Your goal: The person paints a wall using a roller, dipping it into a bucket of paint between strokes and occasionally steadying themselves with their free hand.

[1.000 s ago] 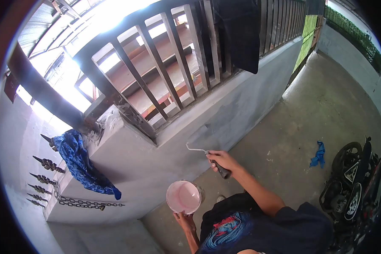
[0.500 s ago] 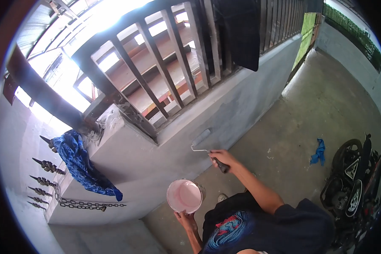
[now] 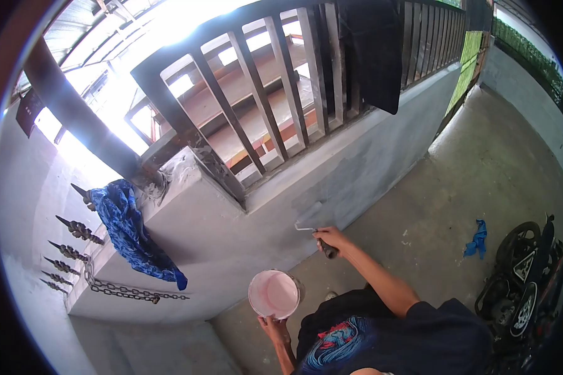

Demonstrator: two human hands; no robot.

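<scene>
My right hand (image 3: 331, 240) is closed around the dark handle of a paint roller (image 3: 309, 214). The roller's head lies against the low grey wall (image 3: 369, 159), where darker, wet-looking patches show around it. Lower down, my left hand (image 3: 274, 328) grips the near rim and side of a round bucket (image 3: 274, 295). Pale pinkish paint coats the inside of the bucket, which is tilted with its opening facing me.
Metal railings (image 3: 250, 81) top the wall, with a black cloth (image 3: 372, 56) over them. A blue patterned cloth (image 3: 128, 231) and a chain (image 3: 125, 292) hang at left. A motorcycle (image 3: 519, 281) and a blue rag (image 3: 477, 240) are at right.
The view has shifted, so the wall and railings appear further right and lower. The roller has moved down along the wall, closer to the floor. Both hands keep their holds.
</scene>
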